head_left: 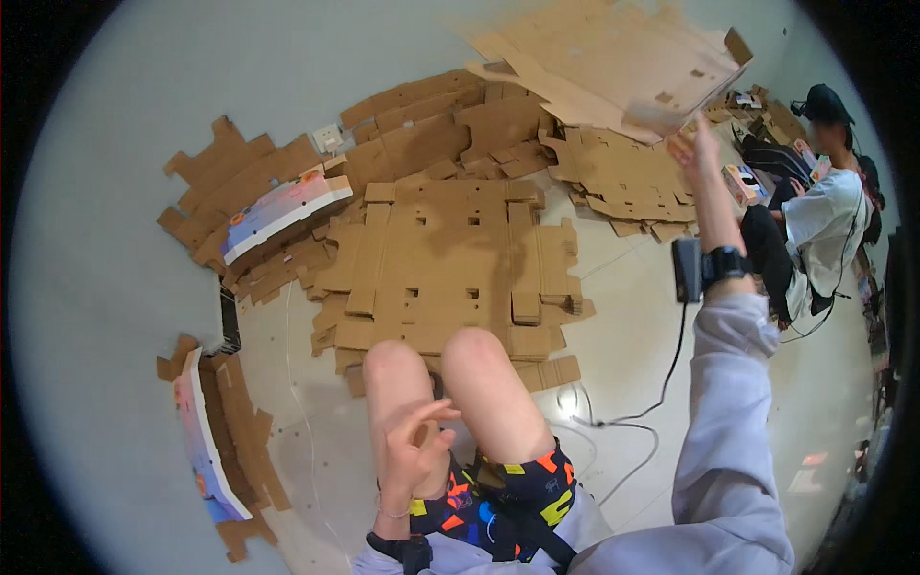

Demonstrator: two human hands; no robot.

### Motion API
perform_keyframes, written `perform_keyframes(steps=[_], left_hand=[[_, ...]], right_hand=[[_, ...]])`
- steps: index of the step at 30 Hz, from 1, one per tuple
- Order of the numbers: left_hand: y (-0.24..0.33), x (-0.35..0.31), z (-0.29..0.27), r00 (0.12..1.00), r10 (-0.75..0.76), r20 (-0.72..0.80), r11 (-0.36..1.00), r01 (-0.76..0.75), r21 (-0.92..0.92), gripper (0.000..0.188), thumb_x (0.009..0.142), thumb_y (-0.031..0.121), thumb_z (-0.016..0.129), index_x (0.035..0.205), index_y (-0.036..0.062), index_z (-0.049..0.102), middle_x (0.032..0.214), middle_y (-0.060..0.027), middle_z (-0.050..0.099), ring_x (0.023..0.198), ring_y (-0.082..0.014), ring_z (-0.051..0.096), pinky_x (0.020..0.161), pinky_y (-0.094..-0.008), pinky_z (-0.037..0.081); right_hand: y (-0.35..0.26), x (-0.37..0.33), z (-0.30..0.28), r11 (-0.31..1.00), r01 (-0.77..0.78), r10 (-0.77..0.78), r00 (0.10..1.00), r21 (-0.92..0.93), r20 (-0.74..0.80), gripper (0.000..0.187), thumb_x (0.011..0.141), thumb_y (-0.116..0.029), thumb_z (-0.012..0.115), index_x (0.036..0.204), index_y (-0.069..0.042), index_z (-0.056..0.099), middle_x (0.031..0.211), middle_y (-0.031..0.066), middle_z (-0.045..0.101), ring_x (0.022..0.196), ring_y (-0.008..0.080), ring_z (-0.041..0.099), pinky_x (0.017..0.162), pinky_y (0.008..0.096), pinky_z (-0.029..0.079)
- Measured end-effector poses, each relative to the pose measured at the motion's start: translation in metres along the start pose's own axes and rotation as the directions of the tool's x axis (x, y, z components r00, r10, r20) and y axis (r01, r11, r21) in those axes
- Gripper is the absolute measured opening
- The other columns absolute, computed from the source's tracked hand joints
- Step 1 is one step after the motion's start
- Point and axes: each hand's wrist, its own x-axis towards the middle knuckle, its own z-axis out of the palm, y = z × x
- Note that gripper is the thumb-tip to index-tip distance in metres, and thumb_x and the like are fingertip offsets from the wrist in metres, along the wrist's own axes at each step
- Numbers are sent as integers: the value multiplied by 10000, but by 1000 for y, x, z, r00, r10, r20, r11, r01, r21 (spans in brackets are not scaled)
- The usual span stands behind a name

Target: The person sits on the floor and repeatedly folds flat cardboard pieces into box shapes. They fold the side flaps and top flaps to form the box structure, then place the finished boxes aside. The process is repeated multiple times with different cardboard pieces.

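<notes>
At the upper right, a large flattened cardboard box (613, 67) is off the floor, its left side smeared by motion. My right hand (698, 153) is stretched out at its lower right edge; whether the fingers grip the cardboard or are apart from it I cannot tell. Over my left thigh, my left hand (417, 448) is raised, fingers loosely bent and apart from the thumb, with nothing in it. In front of my knees lies a pile of flattened brown boxes (446, 254) with small square cutouts.
More flat cardboard (623, 177) lies beyond, at the right. Along the left wall lean cardboard pieces with a printed pink-and-blue carton (287, 216) and another printed carton (206, 441). Black cable (628, 422) runs across the floor to my right wrist. A person (829, 211) sits at the far right.
</notes>
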Motion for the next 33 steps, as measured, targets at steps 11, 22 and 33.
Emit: perform_keyframes(steps=[11, 22, 33], left_hand=[[7, 22, 21, 974, 149, 169, 795, -220, 566, 199, 689, 77, 715, 879, 41, 672, 772, -105, 656, 702, -278, 623, 656, -365, 496], [16, 21, 27, 969, 125, 213, 677, -240, 696, 199, 678, 45, 670, 875, 65, 679, 688, -68, 584, 625, -241, 566, 582, -349, 445], [21, 21, 25, 971, 127, 202, 659, -235, 714, 209, 708, 66, 666, 917, 77, 675, 665, -49, 538, 614, -221, 539, 569, -341, 433]], right_hand=[[324, -204, -6, 648, -144, 664, 589, -748, 461, 628, 837, -416, 637, 1307, -43, 453, 1146, 179, 603, 918, 252, 646, 796, 349, 521], [427, -287, -71, 555, -576, 754, 653, -600, 70, 687, 758, -385, 725, 1219, 58, 472, 1056, 161, 585, 946, 293, 561, 782, 440, 464], [433, -297, -63, 525, -32, 132, 990, -851, 45, 547, 714, -199, 674, 1167, 38, 478, 1137, 286, 529, 1022, 445, 524, 921, 474, 432]])
